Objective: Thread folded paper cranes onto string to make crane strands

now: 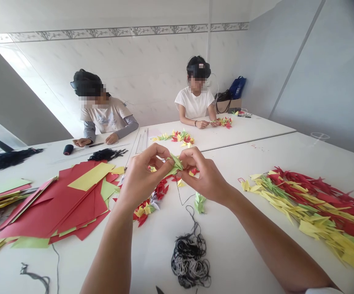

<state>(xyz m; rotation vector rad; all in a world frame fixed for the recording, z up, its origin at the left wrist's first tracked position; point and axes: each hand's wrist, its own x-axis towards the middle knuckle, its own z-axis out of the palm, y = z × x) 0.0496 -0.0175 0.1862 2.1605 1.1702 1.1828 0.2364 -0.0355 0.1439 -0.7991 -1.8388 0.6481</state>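
**Left hand**: fingers curled, thumb and fingertips pinching one side of the green origami piece.

**Right hand**: also curled, pinching the other side, so the piece sits between both hands.

**Piece:** held up off the white table; matte green paper with sharp, angular folds, partly hidden by the fingers.

**Handling:** probably very light, crisp along its creases, and easily crushed; the thicker folded middle looks safer to hold than the thin points.

**Below the hands:** a thin black thread curves down towards a loose tangle of black and grey thread.

**Beside the left hand:** a strand of folded red and yellow pieces; farther out, overlapping red paper sheets, flat and smooth.

**Beside the right hand:** a long heap of pointed red, yellow and green pieces.

**Beyond the hands:** 2 co-workers sit across the table, the nearer by a black spool.
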